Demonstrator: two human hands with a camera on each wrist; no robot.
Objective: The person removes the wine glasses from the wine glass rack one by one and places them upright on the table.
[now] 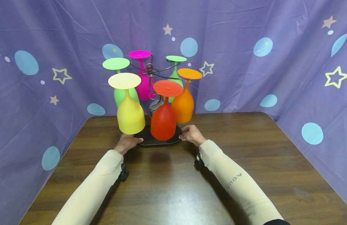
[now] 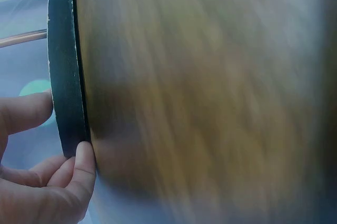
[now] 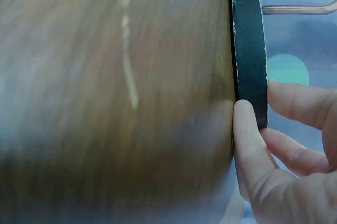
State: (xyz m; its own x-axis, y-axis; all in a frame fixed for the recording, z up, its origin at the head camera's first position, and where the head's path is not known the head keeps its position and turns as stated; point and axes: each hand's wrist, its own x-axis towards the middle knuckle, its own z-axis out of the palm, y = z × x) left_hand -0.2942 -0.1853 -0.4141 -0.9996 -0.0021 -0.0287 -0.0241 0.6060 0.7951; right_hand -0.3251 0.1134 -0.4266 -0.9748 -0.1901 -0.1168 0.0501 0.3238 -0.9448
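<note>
A wine glass rack stands toward the far side of the table, with a dark oval base (image 1: 146, 137) and a curled bronze metal frame (image 1: 159, 101). Several coloured wine glasses hang upside down from its arms, among them a yellow glass (image 1: 130, 114), a red glass (image 1: 163, 120), an orange glass (image 1: 183, 106) and a magenta glass (image 1: 145, 86). My left hand (image 1: 126, 143) pinches the base's left end, thumb on top and fingers beneath. At the opposite end my right hand (image 1: 191, 134) grips the base the same way; in the right wrist view its fingertips (image 3: 245, 111) press the underside.
Brown wood table (image 1: 167, 187) lies under the rack and both forearms. Close behind its far edge hangs a purple curtain (image 1: 229, 81) with stars and blue dots, which also runs along both sides. The hanging glasses stick out past the base on both sides.
</note>
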